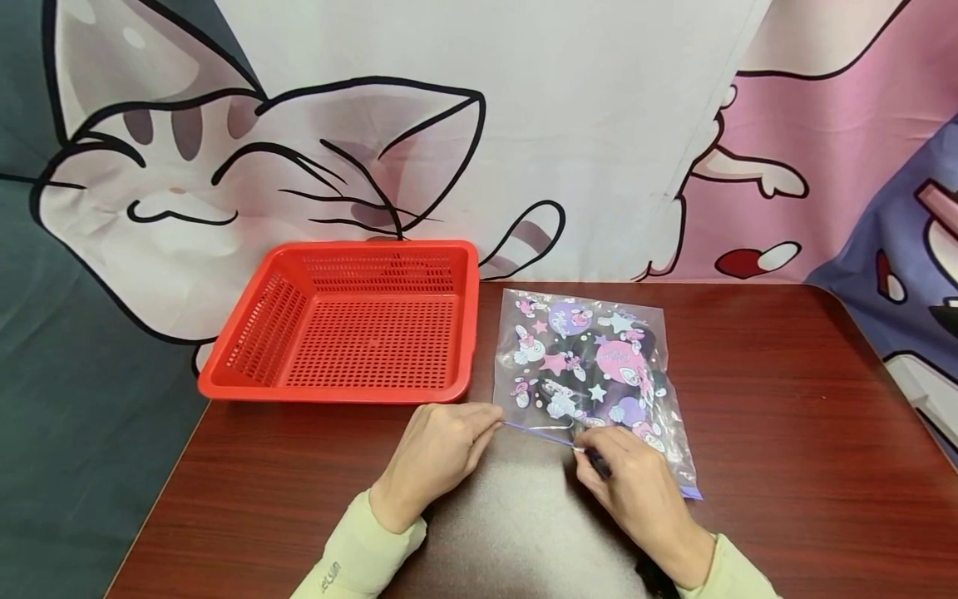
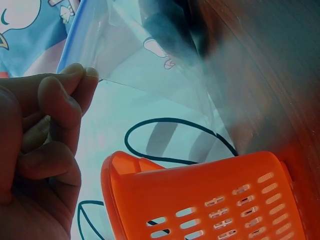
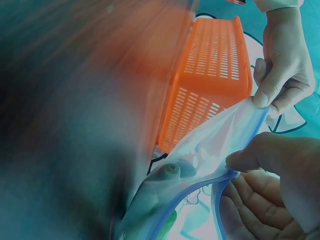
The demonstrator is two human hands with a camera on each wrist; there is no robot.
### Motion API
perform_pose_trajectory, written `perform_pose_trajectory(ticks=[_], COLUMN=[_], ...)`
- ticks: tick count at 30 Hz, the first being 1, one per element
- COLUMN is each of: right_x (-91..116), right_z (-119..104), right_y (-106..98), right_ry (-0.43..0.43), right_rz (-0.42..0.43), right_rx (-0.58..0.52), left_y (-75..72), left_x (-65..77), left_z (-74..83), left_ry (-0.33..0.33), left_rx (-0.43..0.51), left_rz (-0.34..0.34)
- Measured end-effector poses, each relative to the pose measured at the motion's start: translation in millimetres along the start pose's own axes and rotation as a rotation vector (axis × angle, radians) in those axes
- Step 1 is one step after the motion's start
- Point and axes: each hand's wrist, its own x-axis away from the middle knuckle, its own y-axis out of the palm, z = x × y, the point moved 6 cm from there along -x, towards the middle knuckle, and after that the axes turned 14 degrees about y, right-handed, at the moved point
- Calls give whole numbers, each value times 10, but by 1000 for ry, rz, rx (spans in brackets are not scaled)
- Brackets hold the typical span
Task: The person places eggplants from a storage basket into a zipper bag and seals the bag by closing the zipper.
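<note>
A clear zip bag [image 1: 554, 363] printed with pink, purple and white cartoon figures lies right of the red basket, its purple zip edge [image 1: 537, 433] toward me. My left hand [image 1: 441, 449] pinches the left corner of that edge between thumb and forefinger. Farther right along the edge, my right hand [image 1: 636, 487] pinches the zip strip [image 3: 220, 176]. Beyond the right hand's grip, the two strips stand apart in the right wrist view. Something dark shows inside the bag; its kind is unclear. A small round brownish end [image 3: 172, 170] shows through the plastic.
A red plastic basket [image 1: 337, 393] with slotted walls stands at the table's back left, close to the left hand. The brown wooden table [image 1: 786, 416] extends to the right of the bag. Behind the table hangs a cloth [image 1: 599, 125] with cartoon cats.
</note>
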Motion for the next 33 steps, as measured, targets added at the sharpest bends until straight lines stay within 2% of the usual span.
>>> perform_pose_trajectory(ticks=[7, 16, 24, 33], right_x=[6, 4, 32, 32], right_z=[31, 39, 82, 94], right_y=[-7, -23, -13, -42], right_ry=[-36, -24, 32, 10], right_rz=[43, 39, -12, 5], right_rx=[20, 38, 23, 43], left_y=[9, 6, 18, 20], left_x=[6, 13, 18, 8], left_z=[-2, -6, -8, -15], left_ry=[-3, -3, -4, -6], left_rx=[3, 3, 6, 13], left_rz=[-6, -4, -6, -8])
